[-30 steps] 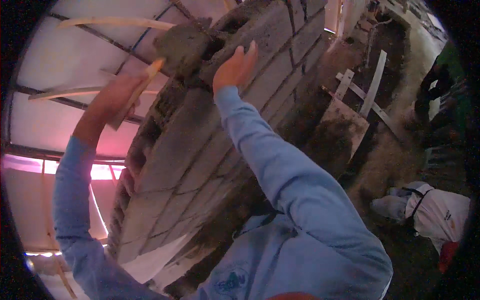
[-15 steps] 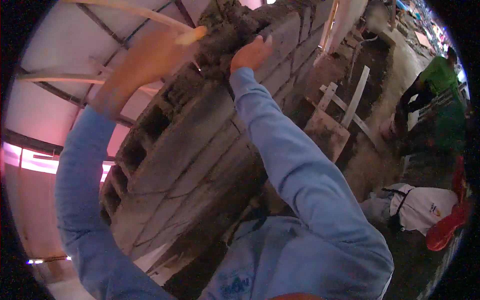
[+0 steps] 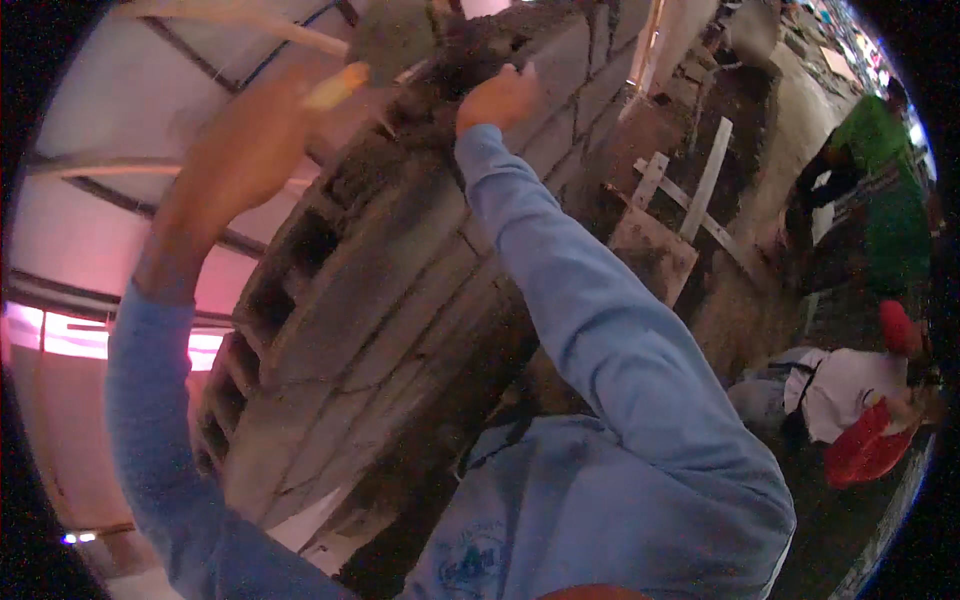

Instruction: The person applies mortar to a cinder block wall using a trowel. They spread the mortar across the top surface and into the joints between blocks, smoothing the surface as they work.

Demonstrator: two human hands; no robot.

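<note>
My left hand [image 3: 245, 150], blurred by motion, is raised over the top of a grey hollow-block wall [image 3: 350, 340]. Its fingers are closed around what looks like a trowel [image 3: 395, 40], with a pale yellow handle end at the thumb and a flat grey-green blade beyond. Dark wet mortar [image 3: 475, 60] lies along the wall's top, near the blade. My right hand [image 3: 497, 100] rests against the upper side of the wall beside this mortar, fingers stretched out and holding nothing visible. Its palm side is hidden.
Crossed wooden boards [image 3: 690, 200] and a flat board [image 3: 655, 245] lie on the dirt to the right of the wall. A person in green [image 3: 880, 180] and one in white and red [image 3: 845, 395] bend down at the right. Wooden roof beams [image 3: 240, 25] hang at upper left.
My left hand has drawn back to the left and slightly down, and the trowel blade has come into clear sight above the wall. My right hand stays nearly in place.
</note>
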